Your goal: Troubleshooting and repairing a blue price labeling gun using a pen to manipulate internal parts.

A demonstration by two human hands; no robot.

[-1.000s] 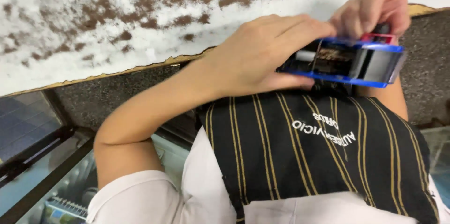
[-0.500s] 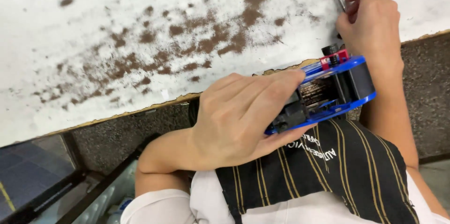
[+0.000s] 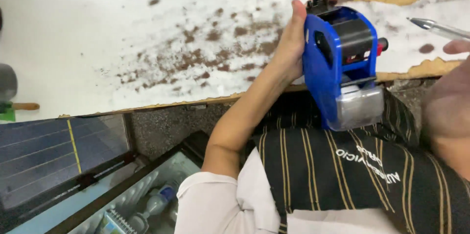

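Over the near edge of the worn white tabletop (image 3: 122, 43), left hand (image 3: 293, 43) is closed around the blue label gun (image 3: 338, 67), holding it upright above the striped apron (image 3: 352, 175). Right hand (image 3: 453, 92), blurred at frame edge, holds a pen (image 3: 435, 27); grip not discernible.

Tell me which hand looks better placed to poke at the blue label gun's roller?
Probably the right hand: it holds a pen beside the blue label gun, while the left hand is occupied gripping it upright.
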